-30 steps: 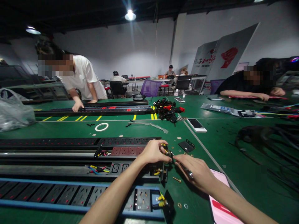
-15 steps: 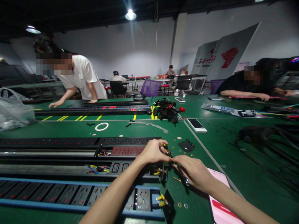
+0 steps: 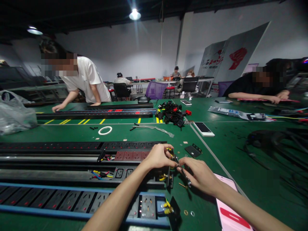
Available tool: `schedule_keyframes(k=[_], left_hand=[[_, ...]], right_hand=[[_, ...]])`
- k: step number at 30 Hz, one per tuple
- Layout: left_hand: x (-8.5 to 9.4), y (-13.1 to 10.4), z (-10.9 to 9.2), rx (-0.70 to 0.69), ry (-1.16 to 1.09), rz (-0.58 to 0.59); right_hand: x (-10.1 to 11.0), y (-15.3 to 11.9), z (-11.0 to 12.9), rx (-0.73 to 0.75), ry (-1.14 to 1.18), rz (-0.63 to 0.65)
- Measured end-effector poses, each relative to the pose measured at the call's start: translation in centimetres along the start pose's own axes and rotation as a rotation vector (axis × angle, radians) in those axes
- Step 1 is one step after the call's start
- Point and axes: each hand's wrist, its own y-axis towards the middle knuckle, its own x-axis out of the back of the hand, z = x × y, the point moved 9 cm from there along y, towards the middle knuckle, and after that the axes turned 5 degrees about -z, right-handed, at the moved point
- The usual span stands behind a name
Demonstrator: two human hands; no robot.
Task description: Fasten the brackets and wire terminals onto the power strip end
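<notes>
My left hand is closed around the end plate of a power strip, with yellow wire ends showing by its fingers. My right hand grips a metal wrench, whose upper end meets the plate near my left fingertips. What the wrench's jaw sits on is too small to make out. Below my hands, a strip with two black outlets ends in another plate. A blue-framed power strip lies nearest me, its black end plate loose on yellow wires. A brass screw lies beside the wrench.
A pink-screened phone lies under my right forearm. A black bracket and several washers are scattered about. Farther back are a heap of black parts, a white phone and a tape ring. Co-workers lean over the table at left and right.
My right hand's fingers have lifted and spread slightly around the wrench, which now shows more fully. My left hand stays in place. The right co-worker's hands have come together.
</notes>
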Motion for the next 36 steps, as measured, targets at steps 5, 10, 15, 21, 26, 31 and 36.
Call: schedule_keyframes(k=[5,10,15,21,26,31,36], left_hand=[[0.0,0.0,0.0,-0.015,0.013,-0.005],[0.1,-0.1,-0.2,-0.022,0.032,-0.009],[0.2,-0.2,-0.5,-0.012,0.053,-0.004],[0.1,-0.3,-0.9,-0.031,0.070,0.002],[0.3,-0.2,-0.4,-0.023,0.091,-0.004],[0.5,-0.2,-0.5,-0.024,0.078,0.023],[2.1,0.1,-0.9,-0.022,-0.037,-0.074]], right_hand=[[0.4,0.7,-0.6,-0.060,0.080,-0.032],[0.8,2.4,-2.5,-0.206,0.243,-0.103],[-0.1,4.0,-6.1,-0.450,0.542,-0.183],[-3.4,4.3,-9.2,-0.742,0.776,-0.143],[-0.7,3.5,-10.7,-0.788,0.784,-0.303],[4.8,1.5,-11.6,-0.737,0.693,-0.434],[8.7,-1.4,-12.9,-0.719,0.411,-0.424]])
